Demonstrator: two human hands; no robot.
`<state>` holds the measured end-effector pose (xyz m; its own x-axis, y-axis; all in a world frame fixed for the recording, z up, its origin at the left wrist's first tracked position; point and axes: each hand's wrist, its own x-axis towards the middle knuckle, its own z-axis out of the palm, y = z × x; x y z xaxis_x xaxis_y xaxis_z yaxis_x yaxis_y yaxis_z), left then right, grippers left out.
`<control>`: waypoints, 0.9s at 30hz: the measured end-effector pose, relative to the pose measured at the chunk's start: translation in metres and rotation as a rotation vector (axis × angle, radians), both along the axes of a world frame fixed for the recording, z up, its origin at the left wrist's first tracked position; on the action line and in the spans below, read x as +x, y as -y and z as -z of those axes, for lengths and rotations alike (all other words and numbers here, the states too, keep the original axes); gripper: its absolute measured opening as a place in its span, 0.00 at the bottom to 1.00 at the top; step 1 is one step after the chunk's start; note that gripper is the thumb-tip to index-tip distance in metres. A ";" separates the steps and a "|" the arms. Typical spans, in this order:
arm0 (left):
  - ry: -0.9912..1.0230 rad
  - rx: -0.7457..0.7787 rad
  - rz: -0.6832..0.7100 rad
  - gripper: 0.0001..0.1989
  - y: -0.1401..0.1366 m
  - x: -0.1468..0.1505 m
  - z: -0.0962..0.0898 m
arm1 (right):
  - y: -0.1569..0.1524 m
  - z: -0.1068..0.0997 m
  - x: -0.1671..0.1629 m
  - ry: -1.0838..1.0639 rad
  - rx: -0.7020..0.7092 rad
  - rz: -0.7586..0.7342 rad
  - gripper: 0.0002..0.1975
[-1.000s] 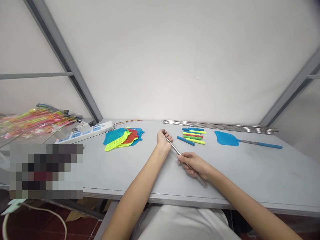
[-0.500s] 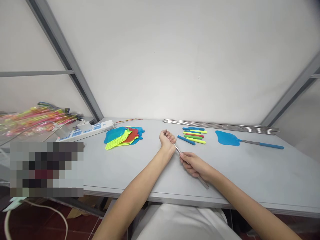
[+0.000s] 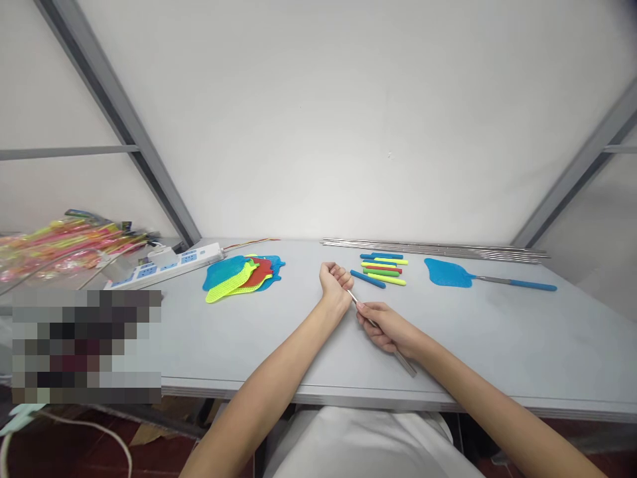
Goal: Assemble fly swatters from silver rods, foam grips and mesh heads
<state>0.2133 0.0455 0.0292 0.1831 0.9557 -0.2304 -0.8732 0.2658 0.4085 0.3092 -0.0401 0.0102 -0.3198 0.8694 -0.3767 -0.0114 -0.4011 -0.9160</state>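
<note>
A slim metal rod [image 3: 406,365] slants across the front middle of the table, gripped by both hands. My left hand [image 3: 335,281] is a closed fist around its far end, which the fingers hide. Lower down, my right hand [image 3: 382,327] wraps the rod, and the near end sticks out below it. Just beyond the hands lie several blue, yellow, green and red handle sleeves [image 3: 381,272]. To the left is a pile of blue, yellow and red fly swatter heads [image 3: 226,273]. A blue fly swatter [image 3: 448,273] with a metal shaft and blue handle rests on the right.
More thin metal rods [image 3: 432,249] lie along the wall at the back of the grey table [image 3: 223,345]. A white power strip [image 3: 172,264] with plugs and cables sits at the left. Behind it are bagged colourful items [image 3: 64,242]. A patch at the lower left is pixelated.
The camera view has shifted slightly. Both hands keep their hold on the metal rod, almost in the same place, and the other things lie as before.
</note>
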 end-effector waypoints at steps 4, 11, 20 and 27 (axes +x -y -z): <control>0.001 -0.003 0.002 0.12 0.002 0.001 0.000 | 0.000 0.001 0.000 0.000 -0.002 -0.001 0.18; 0.001 -0.003 -0.014 0.12 0.002 0.003 0.002 | -0.001 0.002 0.001 -0.007 -0.001 -0.018 0.18; -0.001 -0.008 -0.010 0.12 0.006 0.004 0.004 | 0.000 0.001 0.002 -0.009 -0.007 -0.017 0.18; -0.014 -0.023 -0.019 0.12 0.008 0.007 0.004 | 0.001 0.000 0.002 -0.024 -0.001 -0.022 0.18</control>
